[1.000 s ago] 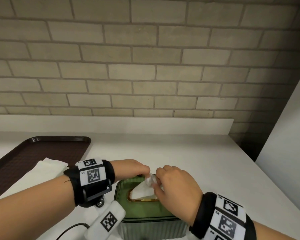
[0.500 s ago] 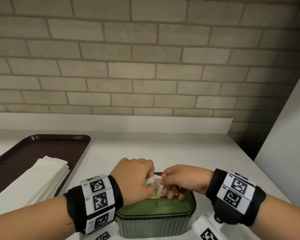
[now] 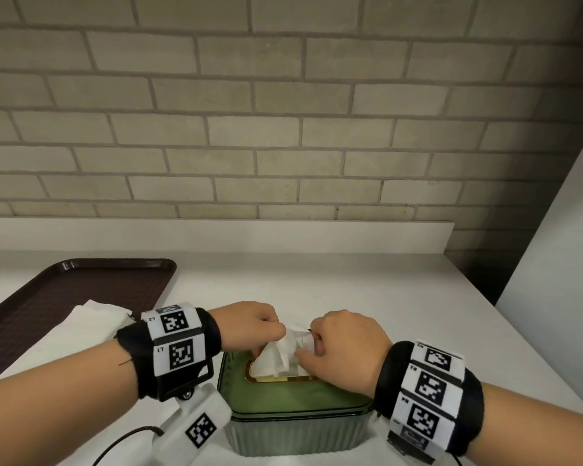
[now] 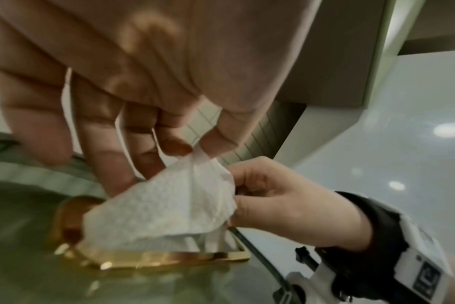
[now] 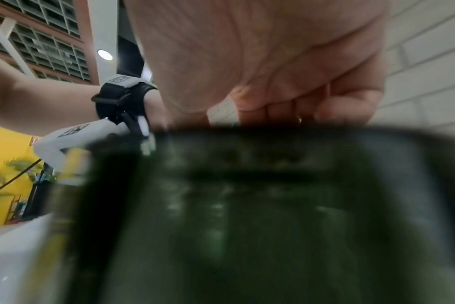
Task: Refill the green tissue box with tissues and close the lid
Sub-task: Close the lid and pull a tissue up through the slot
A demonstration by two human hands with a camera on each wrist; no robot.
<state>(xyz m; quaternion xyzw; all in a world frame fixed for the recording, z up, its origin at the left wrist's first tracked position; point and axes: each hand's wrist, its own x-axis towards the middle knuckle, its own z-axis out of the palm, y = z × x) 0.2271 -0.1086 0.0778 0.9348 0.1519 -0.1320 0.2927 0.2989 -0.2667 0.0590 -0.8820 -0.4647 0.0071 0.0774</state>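
A: Item one, green tissue box [image 3: 293, 412]: on the counter [image 3: 350, 290] at 6 o'clock of the head view, lid [image 3: 290, 396] seated on the body, gold-rimmed slot [image 4: 153, 258] facing up.

B: Contents?

A: Tissue [image 3: 281, 356], one white sheet, rising out of the slot in a peak. The load under the lid cannot be seen, so how full the box is cannot be told.

B: Hands?

A: Left hand [image 3: 249, 326], at 11 o'clock of the slot: thumb and forefinger tips pinch the sheet's top corner, other fingers [image 4: 109, 156] loosely extended. Right hand [image 3: 344, 344], at 1 o'clock of the slot: fingers curled, pinching the sheet's right edge.

B: Other stock?

A: Spare tissue stack [image 3: 81, 331], at 9 o'clock of the box, lying partly on a brown tray [image 3: 81, 287].

B: Progress?

A: Judged nearly complete. Lid appears down all round. Remaining, as far as visible: draw or shape the starter sheet, let go, and confirm the lid is pressed home.
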